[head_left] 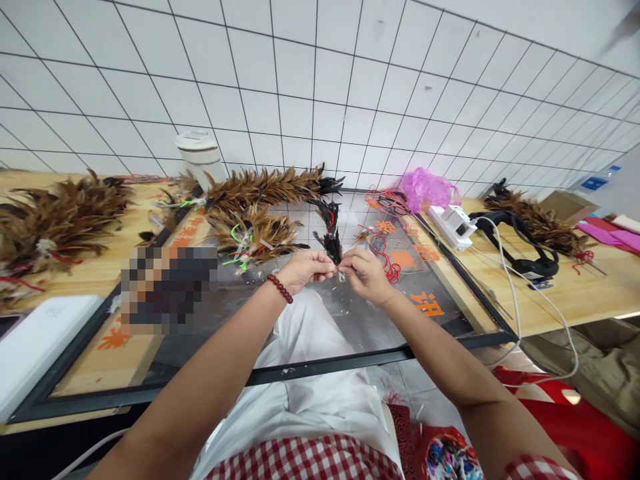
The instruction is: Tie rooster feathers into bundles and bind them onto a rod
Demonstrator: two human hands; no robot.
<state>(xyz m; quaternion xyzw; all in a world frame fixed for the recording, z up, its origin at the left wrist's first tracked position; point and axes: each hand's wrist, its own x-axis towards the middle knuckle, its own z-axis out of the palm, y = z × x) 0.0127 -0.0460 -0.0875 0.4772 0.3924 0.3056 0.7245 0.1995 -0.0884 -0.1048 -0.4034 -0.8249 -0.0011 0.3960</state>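
Note:
Between my hands, over the glass tabletop, is a small bunch of black feathers (332, 244), its tips pointing away from me and its pale quill ends toward me. My left hand (307, 270), with a dark red bead bracelet (280, 289) at the wrist, pinches the bunch near its base from the left. On the other side, the fingertips of my right hand (367, 275) pinch at the same base. Just beyond lie more black feathers with a bit of red cord (330, 213). A loose pile of brown feathers (253, 233) with green and white ties rests left of them.
A long brown feather garland (270, 187) lies along the tiled wall, beside a white lidded bin (200, 157). Red cord (391, 267), a pink plastic bag (430, 189), a white power adapter (455, 227) and a black headset strap (520, 247) are on the right. More feathers (60, 217) cover the left.

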